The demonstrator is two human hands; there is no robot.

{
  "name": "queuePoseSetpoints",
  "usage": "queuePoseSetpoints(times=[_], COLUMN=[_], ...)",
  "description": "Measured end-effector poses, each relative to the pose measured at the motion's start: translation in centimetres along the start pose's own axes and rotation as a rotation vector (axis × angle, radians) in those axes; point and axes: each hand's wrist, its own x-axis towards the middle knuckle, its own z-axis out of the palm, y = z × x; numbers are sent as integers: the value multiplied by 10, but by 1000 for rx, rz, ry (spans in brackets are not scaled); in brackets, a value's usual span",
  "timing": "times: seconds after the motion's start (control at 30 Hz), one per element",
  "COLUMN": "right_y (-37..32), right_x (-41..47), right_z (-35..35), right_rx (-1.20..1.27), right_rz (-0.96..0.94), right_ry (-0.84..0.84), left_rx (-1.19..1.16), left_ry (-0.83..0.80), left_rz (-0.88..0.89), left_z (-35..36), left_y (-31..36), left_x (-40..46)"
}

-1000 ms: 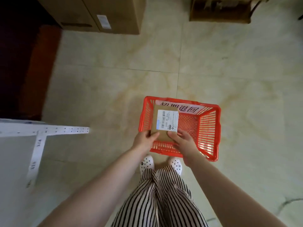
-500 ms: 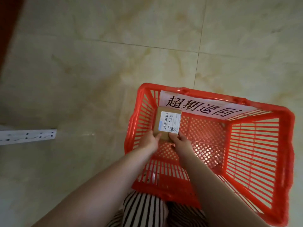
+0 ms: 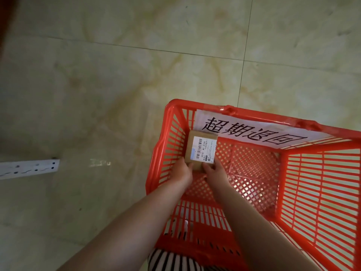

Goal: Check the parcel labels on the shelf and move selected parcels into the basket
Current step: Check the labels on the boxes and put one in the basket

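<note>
Lower now than half a second ago, the parcel (image 3: 201, 151) sits deep in the far-left corner of the basket (image 3: 320, 192), and my view has closed in on it as I bend. I have it at its near edge from both sides: my left hand (image 3: 182, 171) curls round the left corner, my right hand (image 3: 214, 170) pinches the right one, fingers bent against the cardboard. I cannot tell whether its underside already touches the mesh floor. Its white label (image 3: 203, 150) faces up, barcode readable.

As I judge it, the risk is in the release. If I let go while the far end is propped against the wall under the paper sign (image 3: 254, 132), the box could tip onto its side and hide the label. Letting one hand go before the other would swing it against the left wall. The basket stands on a smooth tiled floor (image 3: 117, 94), so a push as I set down could slide it away. Pulling out carelessly, I could catch a knuckle on the lattice. The white shelf rail (image 3: 29, 169) is well apart to the left, so it poses no hazard.
</note>
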Motion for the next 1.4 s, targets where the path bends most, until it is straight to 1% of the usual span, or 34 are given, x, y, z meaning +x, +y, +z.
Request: queuePoseSetpoints(times=[0.1,0.23,0.33,0.37,0.43,0.5,0.57,0.63,0.73,0.83,0.93,1.0,1.07,1.17,1.23,1.37,1.4], right_y=[-1,-11,-29,-35,-55,-81,-111,-140,-174,-205,-228,-237,-238,-223,-204,-146,-121], right_x=[-1,-14,-48,-62,-105,-160,-222,-286,-375,-466,-550,-598,-644,-711,-753,-843,-873], right_z=[-1,-15,-27,-31,-41,-52,-63,-71,-73,-61,-29,2,37,90,123,183,200], right_rx=[-11,-53,-50,-22,74,167,213,214,108,-5,-171,-227,-316,-433,-521,-621,-639], right_rz=[18,141,168,164,145,106,67,39,-22,-69,-150,-187,-240,-291,-325,-364,-371], right_ry=[7,68,69,53,-11,-99,-184,-255,-349,-492,-650,-752,-846,-997,-1083,-1225,-1261], left_rx=[-31,-85,-170,-199,-353,-597,-795,-888,-988,-1169,-1410,-1544,-1627,-1777,-1861,-1977,-2004], left_ry=[9,-25,-60,-83,-140,-164,-151,-110,-12,133,331,440,553,723,799,958,1007], left_rz=[-36,-153,-181,-164,-123,-90,-76,-47,-46,-58,-87,-61,-32,1,28,56,68], left_z=[0,-9,-31,-41,-67,-100,-140,-183,-238,-282,-313,-327,-335,-331,-323,-311,-309], left_y=[3,8,9,10,12,14,12,5,-23,-61,-103,-132,-164,-217,-250,-326,-354], left_x=[-2,-15,-44,-58,-97,-147,-211,-283,-391,-497,-594,-645,-688,-742,-774,-833,-855])
